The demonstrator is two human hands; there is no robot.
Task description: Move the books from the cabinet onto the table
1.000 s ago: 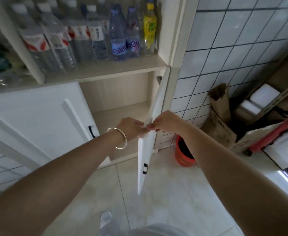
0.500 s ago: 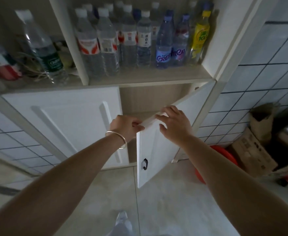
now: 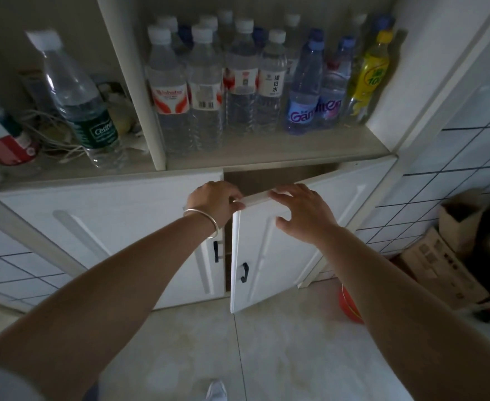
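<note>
No books and no table are in view. The white cabinet's lower right door (image 3: 270,270) stands slightly ajar, leaving a narrow dark gap beside the left door (image 3: 116,227). My left hand (image 3: 215,202), with a bangle on the wrist, grips the top left corner of the right door. My right hand (image 3: 304,215) lies on the same door's top edge with its fingers spread and the thumb on the front panel. The inside of the lower cabinet is almost wholly hidden.
Several water bottles (image 3: 238,91) and a yellow drink bottle (image 3: 371,76) stand on the open shelf above. On the tiled floor to the right are a red bucket (image 3: 349,305) and cardboard boxes (image 3: 440,270). Both doors have black handles (image 3: 243,272).
The right door has swung from wide open to nearly closed, with both hands on its top edge. The empty lower shelf seen earlier is now hidden.
</note>
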